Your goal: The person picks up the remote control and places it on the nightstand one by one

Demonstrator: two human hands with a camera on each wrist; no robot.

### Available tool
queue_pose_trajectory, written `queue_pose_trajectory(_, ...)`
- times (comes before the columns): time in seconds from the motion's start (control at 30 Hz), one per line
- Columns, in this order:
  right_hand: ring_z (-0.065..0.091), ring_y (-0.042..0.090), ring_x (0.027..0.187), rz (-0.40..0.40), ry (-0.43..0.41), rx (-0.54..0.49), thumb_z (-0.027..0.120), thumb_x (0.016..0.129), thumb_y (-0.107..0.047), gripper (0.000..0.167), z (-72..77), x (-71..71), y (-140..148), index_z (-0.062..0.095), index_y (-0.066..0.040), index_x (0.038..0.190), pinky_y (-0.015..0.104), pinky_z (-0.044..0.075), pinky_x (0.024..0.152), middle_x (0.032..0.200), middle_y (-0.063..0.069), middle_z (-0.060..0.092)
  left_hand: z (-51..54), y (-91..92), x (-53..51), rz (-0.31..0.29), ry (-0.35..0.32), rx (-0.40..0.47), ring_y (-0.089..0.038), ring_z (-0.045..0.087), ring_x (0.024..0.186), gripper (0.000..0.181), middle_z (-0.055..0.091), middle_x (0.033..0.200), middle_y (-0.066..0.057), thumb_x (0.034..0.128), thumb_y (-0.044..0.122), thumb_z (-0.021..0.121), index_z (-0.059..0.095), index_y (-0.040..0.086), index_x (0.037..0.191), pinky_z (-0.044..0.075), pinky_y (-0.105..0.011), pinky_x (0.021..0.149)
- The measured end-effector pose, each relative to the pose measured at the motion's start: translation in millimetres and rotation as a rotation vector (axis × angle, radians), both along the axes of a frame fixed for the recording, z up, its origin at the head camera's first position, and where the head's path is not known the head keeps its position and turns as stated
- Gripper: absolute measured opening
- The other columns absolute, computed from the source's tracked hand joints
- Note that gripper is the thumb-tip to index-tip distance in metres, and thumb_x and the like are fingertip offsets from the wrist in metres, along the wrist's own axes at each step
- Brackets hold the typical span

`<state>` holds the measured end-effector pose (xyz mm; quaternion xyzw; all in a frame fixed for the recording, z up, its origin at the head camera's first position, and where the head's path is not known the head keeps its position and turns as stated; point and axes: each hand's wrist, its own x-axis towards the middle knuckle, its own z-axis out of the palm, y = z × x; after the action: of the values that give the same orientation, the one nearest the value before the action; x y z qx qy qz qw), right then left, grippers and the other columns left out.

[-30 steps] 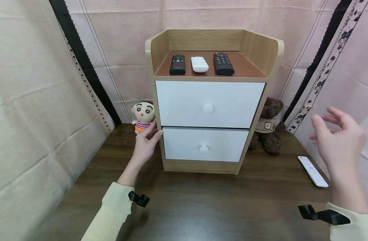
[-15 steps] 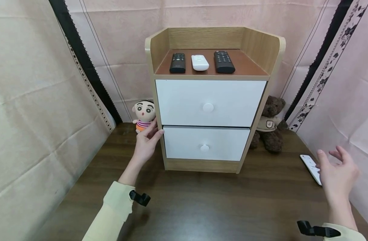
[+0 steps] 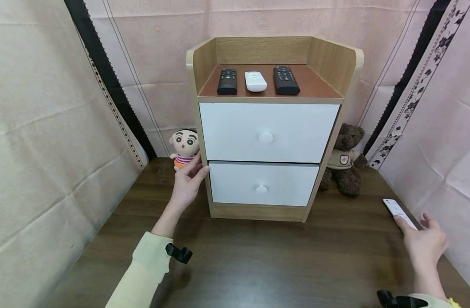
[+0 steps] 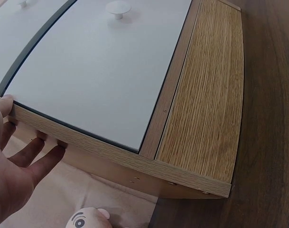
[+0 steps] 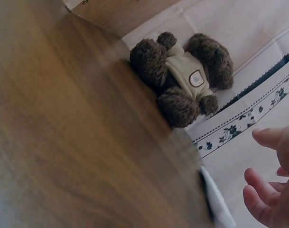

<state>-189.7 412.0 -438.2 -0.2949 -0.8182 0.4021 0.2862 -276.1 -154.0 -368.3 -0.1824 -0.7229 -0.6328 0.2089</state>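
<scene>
A wooden cabinet with two white drawers stands on the dark wood table. My left hand rests against its left side. In the left wrist view the thumb touches the front edge, and the extended fingers lie against the side panel. At the right, a slim white remote control lies on the table. My right hand is at its near end, thumb by the left edge and fingers by the right. The right wrist view has these fingers spread and apart from the remote.
On the cabinet's top shelf lie two black remotes and a white one between them. A small doll stands left of the cabinet. To the right sits a brown teddy bear. Fabric curtains enclose the table.
My right hand has come down and slightly left, from above the table to the white remote's near end. The left hand has kept its place on the cabinet.
</scene>
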Motion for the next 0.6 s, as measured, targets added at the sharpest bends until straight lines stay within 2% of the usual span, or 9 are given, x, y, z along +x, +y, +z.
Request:
queue_pose_trajectory(0.13,0.035,0.056,0.136,-0.008,0.004,0.004,0.072,0.094,-0.027,0.075,-7.9,1.1,1.4,0.039,0.008,0.152,0.056,0.02,0.117,0.144,0.036,0.048,0.2,0.7,0.3,-0.001,0.003,0.007,-0.035,0.06,0.125,0.055,0.059,0.141,-0.023,0.0995,0.003,0.067,0.049,0.004,0.151,0.054,-0.023,0.094)
queue_pose_trajectory(0.3,0.032,0.053,0.139,-0.05,0.033,-0.063,0.072,0.093,-0.025,0.076,-17.5,2.0,1.7,0.039,0.006,0.153,0.053,0.018,0.119,0.147,0.034,0.046,1.2,0.7,0.3,-0.004,-0.001,0.005,-0.035,0.059,0.125,0.055,0.058,0.141,-0.022,0.0996,0.003,0.067,0.048,0.005,0.152,0.054,-0.023,0.094)
queue_pose_trajectory(0.4,0.025,0.049,0.144,-0.071,0.028,-0.123,0.072,0.093,-0.025,0.078,-22.5,2.8,1.0,0.036,0.002,0.156,0.049,0.015,0.122,0.153,0.031,0.04,1.7,0.5,0.4,0.001,-0.005,-0.007,-0.034,0.059,0.126,0.056,0.058,0.143,-0.021,0.0998,0.004,0.067,0.048,0.006,0.152,0.054,-0.025,0.095)
queue_pose_trajectory(0.6,0.015,0.045,0.149,-0.089,0.007,-0.19,0.072,0.093,-0.027,0.083,-26.3,2.6,-0.1,0.029,-0.002,0.16,0.048,0.011,0.124,0.16,0.031,0.026,2.2,0.2,1.5,-0.006,-0.011,-0.004,-0.034,0.059,0.127,0.056,0.057,0.144,-0.021,0.1001,0.004,0.067,0.048,0.006,0.153,0.054,-0.026,0.096)
